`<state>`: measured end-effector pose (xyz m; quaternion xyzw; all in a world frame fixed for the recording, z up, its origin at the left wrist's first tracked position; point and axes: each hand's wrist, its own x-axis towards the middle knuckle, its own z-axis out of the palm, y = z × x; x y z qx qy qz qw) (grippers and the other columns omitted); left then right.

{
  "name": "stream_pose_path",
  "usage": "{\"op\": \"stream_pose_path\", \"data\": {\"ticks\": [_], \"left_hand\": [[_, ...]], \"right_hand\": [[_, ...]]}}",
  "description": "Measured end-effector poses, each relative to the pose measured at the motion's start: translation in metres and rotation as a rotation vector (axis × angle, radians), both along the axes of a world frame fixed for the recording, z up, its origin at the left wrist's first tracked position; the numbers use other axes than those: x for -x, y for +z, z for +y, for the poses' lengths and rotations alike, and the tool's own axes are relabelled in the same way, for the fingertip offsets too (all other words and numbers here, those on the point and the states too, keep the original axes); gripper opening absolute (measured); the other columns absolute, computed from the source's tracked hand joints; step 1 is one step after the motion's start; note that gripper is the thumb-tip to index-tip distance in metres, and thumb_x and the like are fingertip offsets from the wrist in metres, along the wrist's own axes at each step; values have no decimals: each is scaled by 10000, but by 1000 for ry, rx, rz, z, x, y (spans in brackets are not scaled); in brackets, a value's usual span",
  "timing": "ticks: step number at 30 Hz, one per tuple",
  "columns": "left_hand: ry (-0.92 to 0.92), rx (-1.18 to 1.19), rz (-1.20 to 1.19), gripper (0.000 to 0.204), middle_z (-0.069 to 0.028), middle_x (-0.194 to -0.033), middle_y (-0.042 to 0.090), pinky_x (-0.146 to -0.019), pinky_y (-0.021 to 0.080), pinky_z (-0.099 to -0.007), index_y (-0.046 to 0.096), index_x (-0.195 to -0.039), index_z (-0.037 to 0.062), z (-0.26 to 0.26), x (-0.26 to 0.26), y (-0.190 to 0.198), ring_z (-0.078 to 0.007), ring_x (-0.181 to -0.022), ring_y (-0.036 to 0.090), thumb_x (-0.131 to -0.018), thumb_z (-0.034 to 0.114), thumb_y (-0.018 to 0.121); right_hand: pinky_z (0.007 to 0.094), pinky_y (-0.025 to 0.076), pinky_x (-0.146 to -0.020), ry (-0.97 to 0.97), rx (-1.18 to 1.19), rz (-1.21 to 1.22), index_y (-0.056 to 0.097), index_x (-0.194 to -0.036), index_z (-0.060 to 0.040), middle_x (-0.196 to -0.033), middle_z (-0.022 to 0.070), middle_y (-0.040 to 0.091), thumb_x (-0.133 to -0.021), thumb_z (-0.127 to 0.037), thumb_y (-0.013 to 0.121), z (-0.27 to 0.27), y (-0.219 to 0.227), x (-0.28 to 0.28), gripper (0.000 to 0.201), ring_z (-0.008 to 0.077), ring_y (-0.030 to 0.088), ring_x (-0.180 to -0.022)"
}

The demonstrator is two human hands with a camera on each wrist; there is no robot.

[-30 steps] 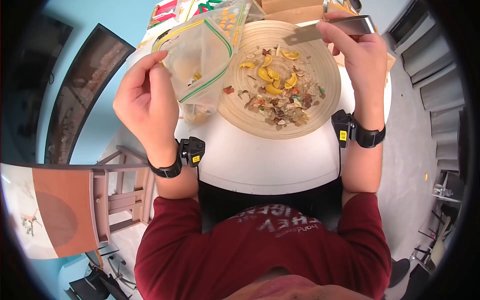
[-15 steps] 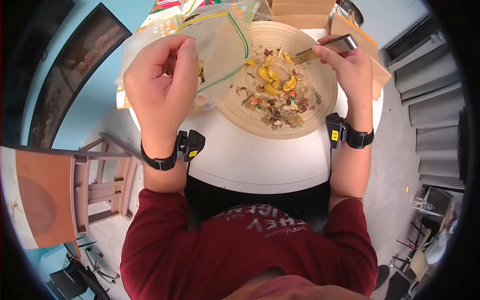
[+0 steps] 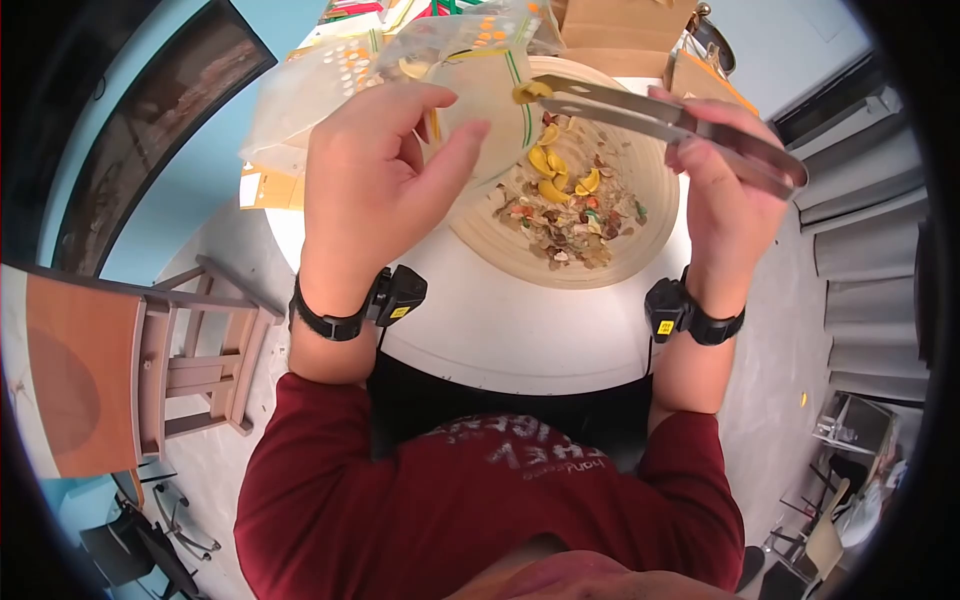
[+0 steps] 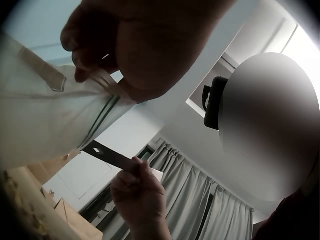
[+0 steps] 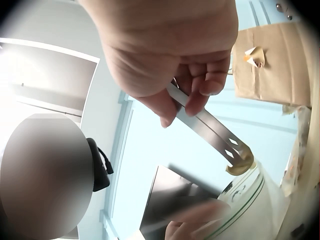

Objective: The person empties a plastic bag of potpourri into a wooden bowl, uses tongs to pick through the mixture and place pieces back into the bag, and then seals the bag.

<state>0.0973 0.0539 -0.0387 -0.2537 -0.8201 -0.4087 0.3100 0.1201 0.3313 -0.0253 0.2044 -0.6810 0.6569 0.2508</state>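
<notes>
My left hand (image 3: pixel 375 180) pinches the edge of a clear zip bag (image 3: pixel 485 115) with green seal lines; the left wrist view shows this bag (image 4: pixel 55 117) hanging from the fingers. Metal tongs (image 3: pixel 640 115) are in my right hand (image 3: pixel 735 195), their tips closed on a yellow curved piece (image 3: pixel 532 92). That yellow piece (image 5: pixel 241 162) is at the bag's mouth in the right wrist view. Below, on a round wooden plate (image 3: pixel 655 170), lie several yellow pieces (image 3: pixel 553 190) and a heap of mixed dried flakes (image 3: pixel 575 230).
Other plastic bags (image 3: pixel 330 95) with orange and white dots lie at the back left. A brown paper bag (image 3: pixel 620 25) stands behind the plate, with an open carton (image 3: pixel 700 80) right of it. The white table (image 3: pixel 500 340) has a rounded front edge.
The tongs have gone from the plate's upper right side up and left to the bag, with a yellow piece between their tips. My left hand has moved right with the bag.
</notes>
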Motion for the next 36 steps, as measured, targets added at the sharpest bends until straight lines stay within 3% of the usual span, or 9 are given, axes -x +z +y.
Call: {"op": "stream_pose_path", "data": {"ticks": [6,18,36], "left_hand": [[-12,48,-13,178,-62,-679,589,-509,401,-310,724,-919,-1,2,-2,4,-166,-505,524,-835,122,820],[-12,64,15,65,-125,-720,622,-600,469,-395,698,-874,-11,1,0,2,-326,-653,602,-910,42,700],[13,11,-1,55,-104,-662,611,-549,445,-361,712,-834,-7,2,-3,5,-274,-583,592,-870,30,732]], "right_hand": [[283,506,-733,222,-88,197,725,-1095,80,-1150,221,761,-727,164,809,-21,-6,-7,386,145,612,-786],[278,519,-748,201,-151,259,706,-1132,89,-1165,229,753,-717,174,817,-20,-6,-6,437,145,636,-800],[304,545,-784,196,-96,313,691,-1155,106,-1189,256,739,-719,169,815,-22,-8,-5,458,168,655,-796]]}}
